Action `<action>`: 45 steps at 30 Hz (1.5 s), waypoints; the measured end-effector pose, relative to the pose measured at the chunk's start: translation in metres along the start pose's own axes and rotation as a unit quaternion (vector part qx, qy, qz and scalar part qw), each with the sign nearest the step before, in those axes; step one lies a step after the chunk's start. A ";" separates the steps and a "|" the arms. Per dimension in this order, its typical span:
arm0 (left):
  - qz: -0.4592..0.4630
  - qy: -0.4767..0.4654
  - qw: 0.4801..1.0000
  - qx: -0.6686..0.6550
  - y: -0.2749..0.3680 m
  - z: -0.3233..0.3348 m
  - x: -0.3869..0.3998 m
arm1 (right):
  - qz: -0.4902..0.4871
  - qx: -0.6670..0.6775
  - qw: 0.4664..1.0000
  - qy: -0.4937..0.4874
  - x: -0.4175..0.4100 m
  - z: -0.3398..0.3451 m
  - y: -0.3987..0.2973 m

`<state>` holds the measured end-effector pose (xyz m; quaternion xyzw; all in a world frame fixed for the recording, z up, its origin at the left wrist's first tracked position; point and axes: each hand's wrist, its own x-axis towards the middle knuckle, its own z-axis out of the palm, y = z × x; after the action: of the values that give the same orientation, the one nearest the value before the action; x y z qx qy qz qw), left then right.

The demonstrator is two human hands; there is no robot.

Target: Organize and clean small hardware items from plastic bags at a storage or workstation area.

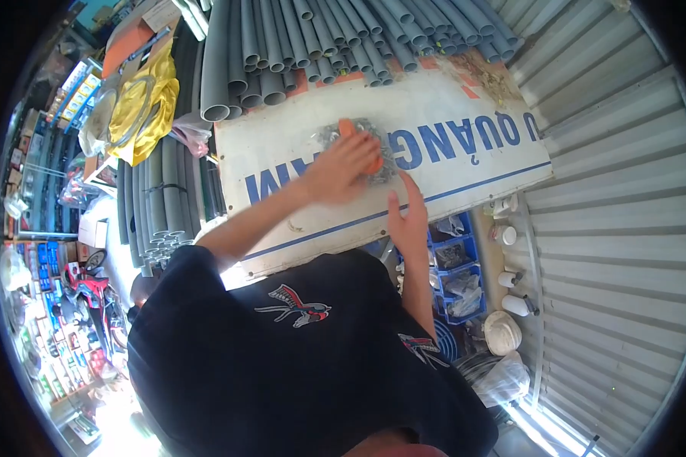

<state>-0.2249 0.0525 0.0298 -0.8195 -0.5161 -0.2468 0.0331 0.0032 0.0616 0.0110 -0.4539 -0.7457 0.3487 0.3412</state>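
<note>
A clear plastic bag of small dark pieces (pixel 384 167) lies on a white board with blue lettering (pixel 343 220). On top of the bag is an orange object (pixel 347 127), mostly covered by my left hand (pixel 349 163). That hand is blurred, and whether its fingers grip the orange object cannot be made out. My right hand (pixel 409 211) is beside the bag's near right edge, thumb and fingers apart, holding nothing.
Grey plastic pipes (pixel 274 97) rest across the board's far side. More pipes (pixel 160 211) stand at left near a yellow bag (pixel 143 114). Blue bins (pixel 460 280) are below the board's right edge, beside a corrugated metal wall (pixel 611 228).
</note>
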 end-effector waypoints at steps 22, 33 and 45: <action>-0.298 0.122 0.911 -0.260 -0.056 -0.008 -0.016 | -0.104 -0.228 0.968 -0.029 0.010 0.042 0.018; -0.255 0.148 0.937 -0.188 -0.004 -0.038 -0.085 | -0.090 -0.232 0.968 -0.043 0.018 0.035 0.019; -0.301 0.109 0.900 -0.295 0.009 -0.031 -0.096 | 0.028 -0.067 0.996 -0.054 0.079 0.020 0.000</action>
<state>-0.2612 -0.0408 0.0167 -0.5654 -0.6350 -0.4737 -0.2294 -0.0417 0.1294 0.0153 -0.4771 -0.7715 0.3317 0.2591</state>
